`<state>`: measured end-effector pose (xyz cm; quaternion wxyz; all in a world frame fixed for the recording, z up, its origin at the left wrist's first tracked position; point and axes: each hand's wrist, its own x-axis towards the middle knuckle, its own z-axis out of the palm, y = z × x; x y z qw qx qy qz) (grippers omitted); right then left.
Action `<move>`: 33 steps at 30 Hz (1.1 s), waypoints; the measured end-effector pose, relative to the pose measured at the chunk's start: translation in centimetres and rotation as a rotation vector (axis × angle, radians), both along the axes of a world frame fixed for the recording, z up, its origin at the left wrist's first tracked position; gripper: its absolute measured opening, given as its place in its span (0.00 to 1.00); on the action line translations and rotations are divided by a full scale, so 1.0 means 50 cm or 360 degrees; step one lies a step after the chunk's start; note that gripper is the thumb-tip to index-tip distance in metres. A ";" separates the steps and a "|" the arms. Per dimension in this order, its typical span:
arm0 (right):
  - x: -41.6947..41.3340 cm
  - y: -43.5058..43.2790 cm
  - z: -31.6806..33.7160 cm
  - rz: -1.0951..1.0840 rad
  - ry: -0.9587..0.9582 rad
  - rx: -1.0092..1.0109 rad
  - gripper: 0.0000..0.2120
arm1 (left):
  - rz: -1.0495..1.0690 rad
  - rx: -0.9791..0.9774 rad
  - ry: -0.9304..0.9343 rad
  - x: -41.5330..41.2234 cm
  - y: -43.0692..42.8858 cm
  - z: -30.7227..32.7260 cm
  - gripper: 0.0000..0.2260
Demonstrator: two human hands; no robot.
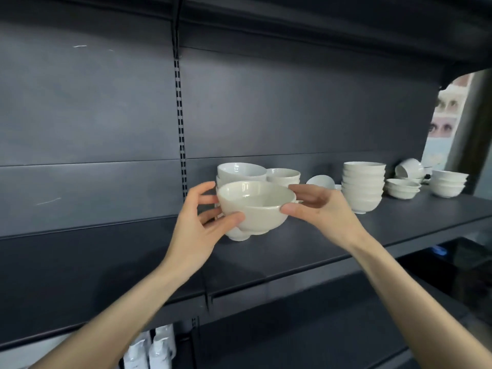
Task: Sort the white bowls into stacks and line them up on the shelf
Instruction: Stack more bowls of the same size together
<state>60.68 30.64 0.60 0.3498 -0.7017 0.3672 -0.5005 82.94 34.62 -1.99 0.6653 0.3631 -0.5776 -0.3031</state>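
A large white bowl (255, 206) is held between both hands just above the dark shelf (319, 243), with another bowl's foot (238, 237) showing right under it. My left hand (199, 222) grips its left side, thumb on the wall. My right hand (316, 206) pinches its right rim. Behind it stands a stack of large bowls (241, 171) and a short stack of smaller ones (283, 175). Further right are a tilted bowl (320, 181), a tall stack (363, 186), a low stack (402, 187), a bowl on its side (408, 167) and another stack (448, 182).
The shelf's dark back panel (106, 115) has a slotted upright (181, 129). An upper shelf (319, 12) hangs overhead. White bottles (151, 350) stand on a lower level at the bottom left. A black surface (452, 265) lies below right.
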 end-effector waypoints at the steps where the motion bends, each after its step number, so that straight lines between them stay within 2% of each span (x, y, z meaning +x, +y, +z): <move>1: -0.025 -0.006 0.004 -0.0006 0.0002 -0.0004 0.16 | -0.0005 0.0023 0.0042 -0.027 -0.010 -0.001 0.24; 7: -0.182 -0.074 0.027 0.0036 0.0055 -0.0027 0.12 | 0.0034 0.0078 0.0177 -0.198 -0.092 -0.008 0.19; 10: -0.248 -0.132 0.040 0.0056 0.0075 -0.0009 0.23 | 0.0123 0.0017 0.0237 -0.285 -0.139 -0.011 0.15; 12: -0.281 -0.173 0.046 0.0120 0.0058 0.0002 0.29 | 0.0158 0.0008 0.0249 -0.329 -0.170 -0.013 0.17; 13: -0.295 -0.196 0.050 0.0138 0.0064 -0.0005 0.29 | 0.0169 0.0007 0.0229 -0.346 -0.186 -0.014 0.19; 16: -0.325 -0.256 0.067 0.0210 0.0075 -0.0053 0.10 | 0.0215 0.0002 0.0152 -0.378 -0.237 -0.004 0.22; 17: -0.330 -0.277 0.073 0.0234 0.0072 -0.0067 0.08 | 0.0237 -0.0007 0.0136 -0.383 -0.257 0.000 0.21; 24: -0.313 -0.440 0.081 0.0296 -0.0003 -0.0119 0.13 | 0.0550 -0.0036 -0.0143 -0.379 -0.409 0.004 0.18; 27: -0.291 -0.501 0.078 0.0329 -0.0022 -0.0131 0.19 | 0.0681 -0.0022 -0.0272 -0.365 -0.463 0.002 0.23; 31: -0.269 -0.558 0.069 0.0404 -0.0073 -0.0130 0.11 | 0.0807 0.0034 -0.0398 -0.352 -0.514 -0.001 0.27; 33: -0.258 -0.579 0.065 0.0456 -0.0103 -0.0140 0.10 | 0.0813 0.0088 -0.0408 -0.349 -0.526 0.000 0.29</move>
